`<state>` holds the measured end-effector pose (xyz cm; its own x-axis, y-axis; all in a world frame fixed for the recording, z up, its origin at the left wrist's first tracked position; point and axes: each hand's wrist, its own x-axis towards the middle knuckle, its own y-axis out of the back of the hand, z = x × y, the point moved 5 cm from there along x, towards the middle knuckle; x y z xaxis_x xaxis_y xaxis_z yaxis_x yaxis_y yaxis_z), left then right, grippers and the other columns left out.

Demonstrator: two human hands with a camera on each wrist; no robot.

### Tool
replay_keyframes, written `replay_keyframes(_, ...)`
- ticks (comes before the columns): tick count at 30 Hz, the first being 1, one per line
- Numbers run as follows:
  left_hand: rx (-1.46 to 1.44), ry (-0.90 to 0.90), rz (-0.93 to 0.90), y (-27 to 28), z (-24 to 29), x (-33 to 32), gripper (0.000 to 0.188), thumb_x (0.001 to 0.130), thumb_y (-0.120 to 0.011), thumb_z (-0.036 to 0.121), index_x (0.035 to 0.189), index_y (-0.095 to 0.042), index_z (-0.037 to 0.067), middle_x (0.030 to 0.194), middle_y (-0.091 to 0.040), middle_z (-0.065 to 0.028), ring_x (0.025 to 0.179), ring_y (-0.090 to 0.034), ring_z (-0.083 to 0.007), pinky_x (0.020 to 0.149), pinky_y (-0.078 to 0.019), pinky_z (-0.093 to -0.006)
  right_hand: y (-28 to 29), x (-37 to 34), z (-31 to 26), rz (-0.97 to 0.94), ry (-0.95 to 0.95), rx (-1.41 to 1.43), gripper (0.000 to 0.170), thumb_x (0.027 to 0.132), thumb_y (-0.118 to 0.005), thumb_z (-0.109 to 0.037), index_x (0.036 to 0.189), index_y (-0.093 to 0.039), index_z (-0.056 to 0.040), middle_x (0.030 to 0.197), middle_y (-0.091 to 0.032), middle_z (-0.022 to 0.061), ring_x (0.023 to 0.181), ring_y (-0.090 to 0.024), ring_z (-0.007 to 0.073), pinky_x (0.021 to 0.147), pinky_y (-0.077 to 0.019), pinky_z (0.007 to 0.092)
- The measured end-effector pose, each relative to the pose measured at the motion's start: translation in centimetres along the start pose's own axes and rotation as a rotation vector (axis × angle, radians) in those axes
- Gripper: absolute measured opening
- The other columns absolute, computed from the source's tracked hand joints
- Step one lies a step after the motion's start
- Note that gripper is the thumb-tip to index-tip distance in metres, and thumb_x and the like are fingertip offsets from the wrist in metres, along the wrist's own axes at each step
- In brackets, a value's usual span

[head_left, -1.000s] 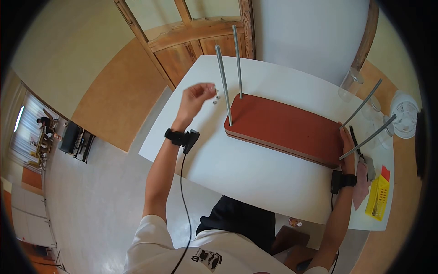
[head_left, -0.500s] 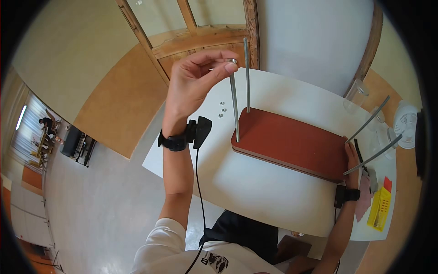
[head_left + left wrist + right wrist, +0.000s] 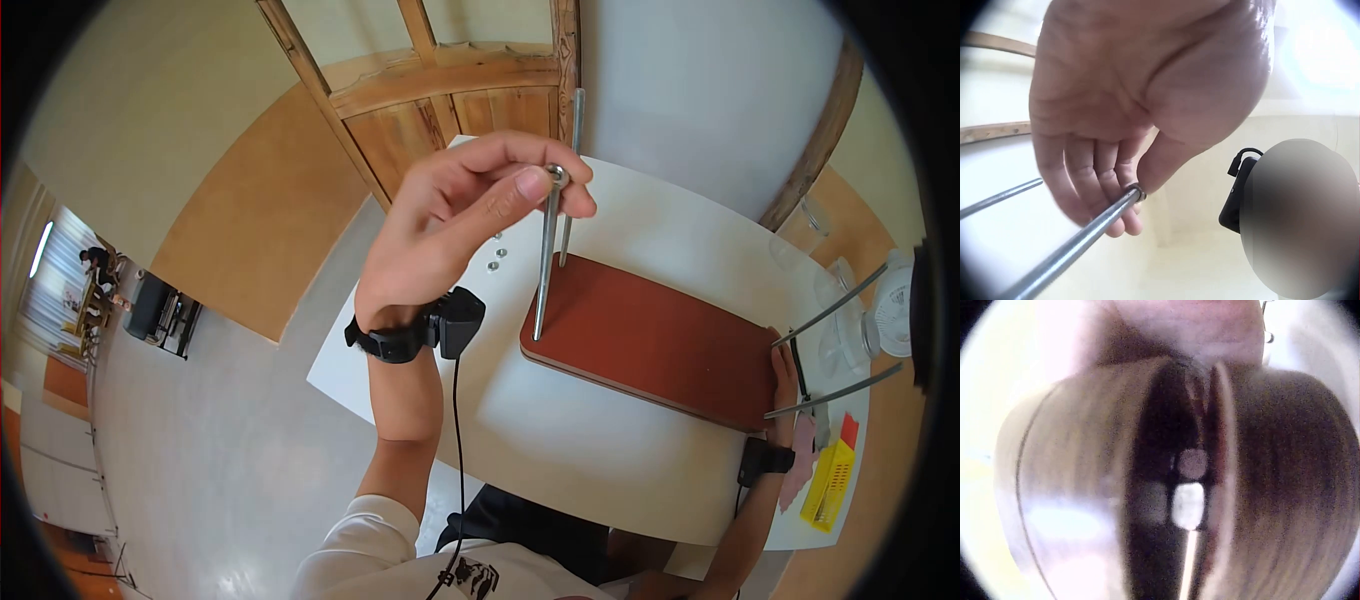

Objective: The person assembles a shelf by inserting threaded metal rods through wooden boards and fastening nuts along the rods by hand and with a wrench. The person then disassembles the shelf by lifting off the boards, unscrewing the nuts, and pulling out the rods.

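Note:
My left hand [image 3: 455, 225] pinches a small hex nut [image 3: 557, 175] between thumb and fingers at the top of a threaded metal rod [image 3: 546, 275]. In the left wrist view the nut [image 3: 1141, 192] sits right at the rod's end. This rod stands at the near left corner of a reddish-brown board [image 3: 650, 340], with a second rod [image 3: 579, 125] behind it. My right hand [image 3: 786, 372] rests along the board's right end, fingers straight, beside two more rods [image 3: 840, 392]. In the right wrist view, two layered wooden edges [image 3: 1291, 475] show a dark gap between them.
Loose nuts [image 3: 493, 267] lie on the white table [image 3: 600, 480] left of the board. Along the right side are clear jars [image 3: 845, 345], a white fan [image 3: 893, 310], a pink cloth [image 3: 797, 480] and a yellow basket [image 3: 828, 490]. A wooden door stands behind.
My left hand has picked up a nut from the table and raised it to the top of the near left rod. My right hand has stayed at the board's right end.

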<state>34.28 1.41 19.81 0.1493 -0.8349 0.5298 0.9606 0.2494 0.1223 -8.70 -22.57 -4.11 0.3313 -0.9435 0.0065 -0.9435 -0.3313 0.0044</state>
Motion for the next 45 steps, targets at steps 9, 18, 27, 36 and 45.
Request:
replay_keyframes(9, -0.446, 0.076, -0.099, -1.6, -1.7, 1.0, 0.037, 0.107, -0.049, 0.031, 0.103, -0.061, -0.004, 0.082, -0.056, -0.0078, 0.072, -0.053, -0.017, 0.066, -0.0487, -0.0343, 0.0, 0.0, 0.0, -0.006, 0.003, -0.008, 0.049, 0.105, -0.058, -0.027, 0.147, -0.054, -0.0014, 0.147, -0.057, 0.0077, 0.138, -0.049, 0.017, 0.118, -0.0329, 0.0288)
replay_keyframes(18, -0.404, -0.145, -0.04, 0.5, -3.8, 1.9, 0.012, 0.092, -0.078, 0.006, 0.102, -0.071, 0.004, 0.092, -0.075, -0.009, 0.083, -0.07, -0.0137, 0.077, -0.0568, -0.0287, -0.3, -0.3, -0.3, -0.019, 0.003, 0.023, 0.05, 0.105, -0.06, -0.027, 0.147, -0.053, 0.0003, 0.144, -0.058, 0.0078, 0.133, -0.052, 0.0156, 0.114, -0.0362, 0.0276)
replay_keyframes(27, 0.165, -0.329, 0.261, -0.2, -0.2, 0.6, 0.016, 0.083, -0.084, 0.001, 0.094, -0.073, 0.0, 0.089, -0.074, -0.0092, 0.085, -0.073, -0.0175, 0.078, -0.0614, -0.0301, 0.4, -0.1, 0.3, 0.055, -0.036, 0.001, 0.049, 0.104, -0.062, -0.027, 0.144, -0.056, 0.0003, 0.137, -0.062, 0.0062, 0.125, -0.056, 0.0132, 0.107, -0.0414, 0.0252)
replay_keyframes(36, -0.102, -0.152, 0.113, 1.1, -0.9, 0.3, 0.011, 0.091, -0.078, 0.008, 0.097, -0.074, 0.0, 0.091, -0.076, -0.0108, 0.086, -0.074, -0.0199, 0.081, -0.0612, -0.0333, 0.2, -0.5, 0.0, 0.09, -0.077, -0.045, 0.047, 0.104, -0.061, -0.027, 0.144, -0.057, -0.0014, 0.138, -0.061, 0.0061, 0.128, -0.055, 0.0147, 0.111, -0.0383, 0.0265)
replay_keyframes(45, -0.351, -0.091, 0.024, 0.7, -3.2, 1.5, 0.019, 0.088, -0.082, 0.009, 0.097, -0.066, 0.004, 0.094, -0.071, -0.008, 0.083, -0.064, -0.0137, 0.079, -0.0569, -0.0312, 1.0, 0.1, 0.8, 0.1, -0.081, -0.056, 0.051, 0.104, -0.063, -0.027, 0.145, -0.055, 0.0014, 0.141, -0.06, 0.0071, 0.13, -0.053, 0.015, 0.113, -0.0372, 0.0263)
